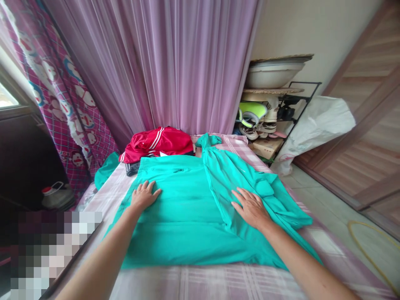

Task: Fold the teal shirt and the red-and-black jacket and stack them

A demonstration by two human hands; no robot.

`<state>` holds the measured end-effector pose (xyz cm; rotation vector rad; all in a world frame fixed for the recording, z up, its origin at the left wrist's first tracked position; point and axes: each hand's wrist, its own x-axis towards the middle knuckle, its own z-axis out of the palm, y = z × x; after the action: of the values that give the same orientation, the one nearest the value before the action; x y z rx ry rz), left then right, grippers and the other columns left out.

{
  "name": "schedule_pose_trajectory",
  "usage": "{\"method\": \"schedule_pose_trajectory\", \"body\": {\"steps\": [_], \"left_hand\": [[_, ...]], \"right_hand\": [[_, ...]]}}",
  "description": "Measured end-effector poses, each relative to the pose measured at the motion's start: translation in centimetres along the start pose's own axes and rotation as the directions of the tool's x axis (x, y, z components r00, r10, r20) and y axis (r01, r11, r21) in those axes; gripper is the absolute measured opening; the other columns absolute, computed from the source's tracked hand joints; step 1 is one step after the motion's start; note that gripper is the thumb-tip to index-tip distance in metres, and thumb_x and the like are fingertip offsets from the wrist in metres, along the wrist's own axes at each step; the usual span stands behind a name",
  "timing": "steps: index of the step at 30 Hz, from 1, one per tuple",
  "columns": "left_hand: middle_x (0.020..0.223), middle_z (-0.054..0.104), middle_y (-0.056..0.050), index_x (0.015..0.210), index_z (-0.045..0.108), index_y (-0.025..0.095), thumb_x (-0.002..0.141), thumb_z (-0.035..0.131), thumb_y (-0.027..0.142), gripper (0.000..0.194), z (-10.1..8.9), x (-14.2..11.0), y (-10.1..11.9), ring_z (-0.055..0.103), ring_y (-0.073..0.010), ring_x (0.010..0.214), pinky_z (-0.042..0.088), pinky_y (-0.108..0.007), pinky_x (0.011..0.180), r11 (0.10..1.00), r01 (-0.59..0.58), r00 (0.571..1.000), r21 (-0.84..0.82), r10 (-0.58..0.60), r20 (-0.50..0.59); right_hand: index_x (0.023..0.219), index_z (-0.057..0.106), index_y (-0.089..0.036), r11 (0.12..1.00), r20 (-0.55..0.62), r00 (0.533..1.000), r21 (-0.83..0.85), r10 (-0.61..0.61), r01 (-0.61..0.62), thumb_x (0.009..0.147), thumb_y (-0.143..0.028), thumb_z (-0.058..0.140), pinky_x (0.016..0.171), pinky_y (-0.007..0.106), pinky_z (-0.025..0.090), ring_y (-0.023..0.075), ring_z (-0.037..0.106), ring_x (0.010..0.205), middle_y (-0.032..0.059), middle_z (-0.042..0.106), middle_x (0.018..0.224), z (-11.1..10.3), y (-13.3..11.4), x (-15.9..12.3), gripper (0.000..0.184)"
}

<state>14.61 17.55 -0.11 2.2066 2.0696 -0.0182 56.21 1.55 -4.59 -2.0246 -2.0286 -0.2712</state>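
Observation:
A turquoise garment (181, 204), seemingly a jacket, lies spread on a bed or table covered with a checked pink and white cloth (162, 283). My left hand (145, 196) rests flat on its left part, fingers spread. On the bunched right part lies my right hand (250, 207), palm down with the fingers apart. Neither hand grips the fabric. The right side is folded over in loose wrinkles, with a sleeve-like piece (265, 187) near my right hand. A gathered turquoise end (208, 141) sticks out at the far edge.
Behind the garment sits a heap of red clothing (159, 143) with white stripes, against a purple curtain (187, 62). A rack (308, 100) with shoes and a basin (275, 74) stands at the back right, beside a white bag (321, 125). A yellow hose (359, 246) lies on the floor.

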Motion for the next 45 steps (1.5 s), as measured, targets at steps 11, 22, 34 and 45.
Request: {"method": "schedule_pose_trajectory", "body": {"steps": [11,22,34,45], "left_hand": [[0.153,0.047,-0.007,0.142,0.052,0.028,0.095,0.043,0.049,0.052,0.4,-0.2,8.1,0.043,-0.0279,0.140,0.032,-0.044,0.115,0.934,-0.354,0.934,-0.042,0.350,-0.073],[0.156,0.042,-0.010,0.144,0.051,0.028,0.095,0.045,0.052,0.055,3.0,-2.2,9.1,0.034,-0.0292,0.146,0.022,-0.052,0.119,0.936,-0.346,0.927,-0.060,0.331,-0.177],[0.152,0.048,-0.013,0.150,0.040,0.021,0.099,0.021,0.058,0.065,0.4,-2.0,6.3,0.050,-0.0248,0.136,0.051,-0.037,0.102,0.541,-0.163,0.984,-0.825,0.023,-0.179],[0.139,0.060,-0.009,0.136,0.058,0.026,0.087,0.059,0.040,0.051,-1.2,-7.0,10.9,0.056,-0.0255,0.128,0.045,-0.037,0.108,0.733,-0.563,0.822,-0.382,0.546,-0.163]], "right_hand": [[0.126,0.066,-0.023,0.975,0.059,0.996,0.206,0.072,-0.082,0.095,-0.037,0.046,0.105,0.043,0.042,0.0250,0.056,0.125,0.0115,0.062,0.136,-1.4,0.6,1.6,0.040],[0.125,0.066,-0.016,0.792,0.358,0.810,0.242,0.464,-0.561,0.088,-0.034,0.057,0.084,0.032,0.051,0.0257,0.068,0.104,0.0126,0.073,0.112,-4.2,3.7,13.3,0.042],[0.134,0.059,-0.033,0.965,0.182,0.955,0.169,-0.232,0.202,0.095,-0.020,0.039,0.081,0.033,0.045,0.0228,0.065,0.093,0.0066,0.070,0.107,-9.3,-12.8,8.3,0.046],[0.130,0.061,-0.031,0.968,0.264,0.938,0.169,-0.225,0.185,0.097,-0.017,0.035,0.091,0.041,0.042,0.0261,0.058,0.105,0.0093,0.066,0.110,-6.9,-15.7,0.3,0.044]]}}
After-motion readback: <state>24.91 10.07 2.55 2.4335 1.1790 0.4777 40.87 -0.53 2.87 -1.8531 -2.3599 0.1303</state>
